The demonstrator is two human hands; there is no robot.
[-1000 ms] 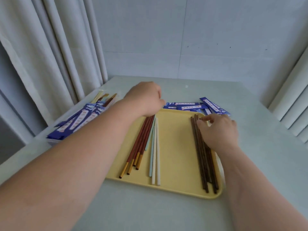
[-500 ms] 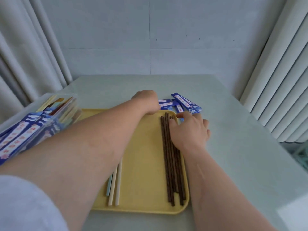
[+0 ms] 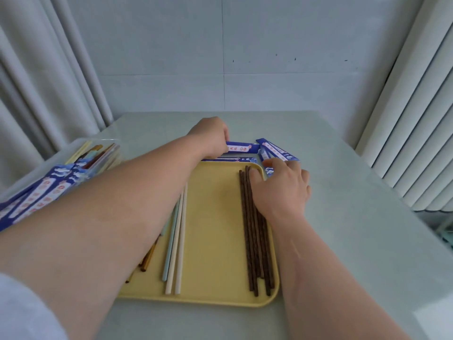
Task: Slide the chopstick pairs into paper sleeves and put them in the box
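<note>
A yellow tray (image 3: pixel 213 231) holds several dark brown chopsticks (image 3: pixel 247 231) on its right side, pale cream and mint chopsticks (image 3: pixel 177 244) in the middle, and brown ones with orange tips (image 3: pixel 148 260) partly hidden under my left arm. Beyond the tray's far edge lie blue paper sleeves (image 3: pixel 277 150). My left hand (image 3: pixel 210 138) pinches the end of one blue sleeve (image 3: pixel 241 147) there. My right hand (image 3: pixel 282 190) lies over the top ends of the dark chopsticks, fingers curled down onto them. A clear box (image 3: pixel 73 168) at the left holds sleeved chopsticks.
The grey table (image 3: pixel 355 229) stretches to the right of the tray. White curtains hang at the left (image 3: pixel 49 82) and right (image 3: pixel 416 131). A pale wall stands behind the table's far edge.
My left hand has reached farther past the tray and taken hold of a blue sleeve's end. My right hand stays on the dark chopsticks. The view has swung right, then back a little.
</note>
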